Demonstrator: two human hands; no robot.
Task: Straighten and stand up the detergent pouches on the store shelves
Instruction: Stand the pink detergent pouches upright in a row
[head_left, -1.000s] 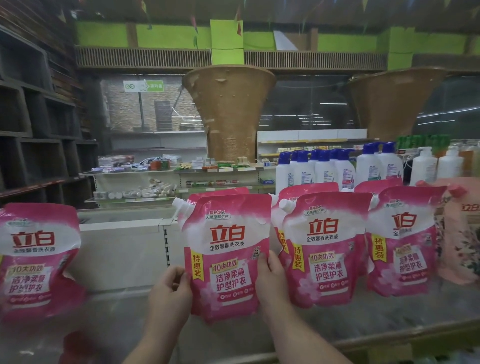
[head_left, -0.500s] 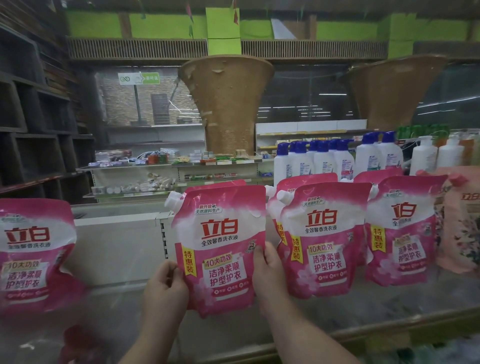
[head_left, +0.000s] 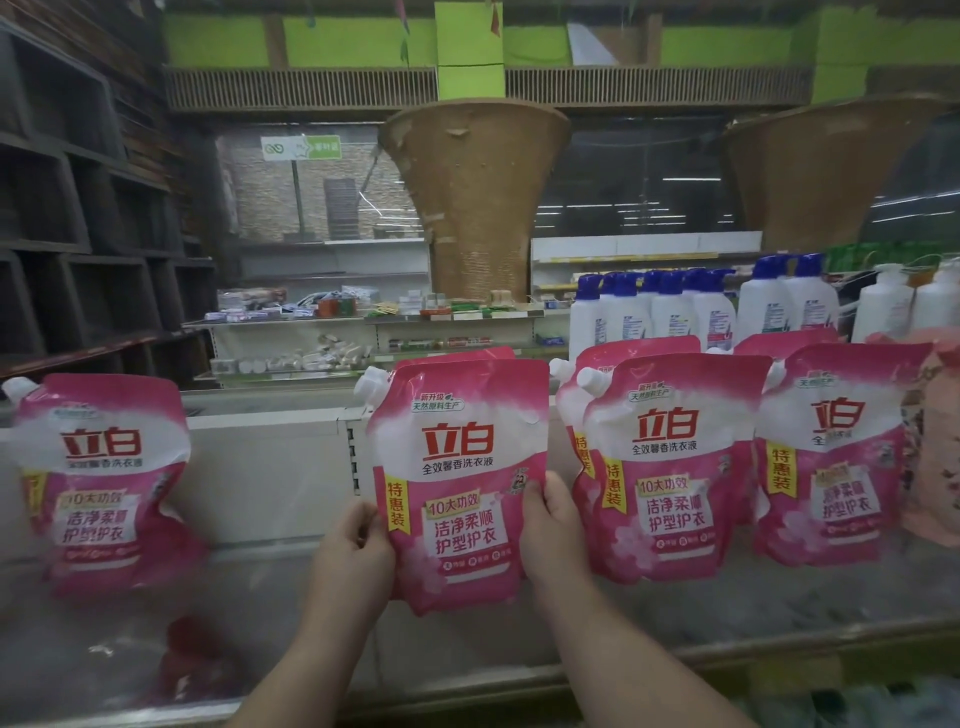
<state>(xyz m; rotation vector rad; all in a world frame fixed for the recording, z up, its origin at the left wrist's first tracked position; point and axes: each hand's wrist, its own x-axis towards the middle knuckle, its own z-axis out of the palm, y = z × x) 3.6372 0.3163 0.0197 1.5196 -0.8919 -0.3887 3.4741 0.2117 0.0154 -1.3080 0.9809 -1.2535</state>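
A pink and white detergent pouch (head_left: 457, 467) with a white spout stands upright at the middle of the shelf (head_left: 779, 597). My left hand (head_left: 353, 556) grips its lower left edge and my right hand (head_left: 553, 530) grips its lower right edge. Another pouch stands close behind it. To the right, a matching pouch (head_left: 670, 467) stands upright with one more behind it, and a further pouch (head_left: 831, 457) stands beside that. Alone at the far left is a creased pouch (head_left: 104, 483), leaning a little.
White bottles with blue caps (head_left: 675, 312) stand behind the pouches on the right. A pale floral pouch (head_left: 935, 441) sits at the right edge. The shelf's front lip (head_left: 675, 670) runs below my arms. Dark cubby shelving (head_left: 78, 234) fills the left wall.
The held pouch sits slightly more upright and squarer to me than a second ago. Both hands keep their grip on its lower edges. The camera has tilted a little.
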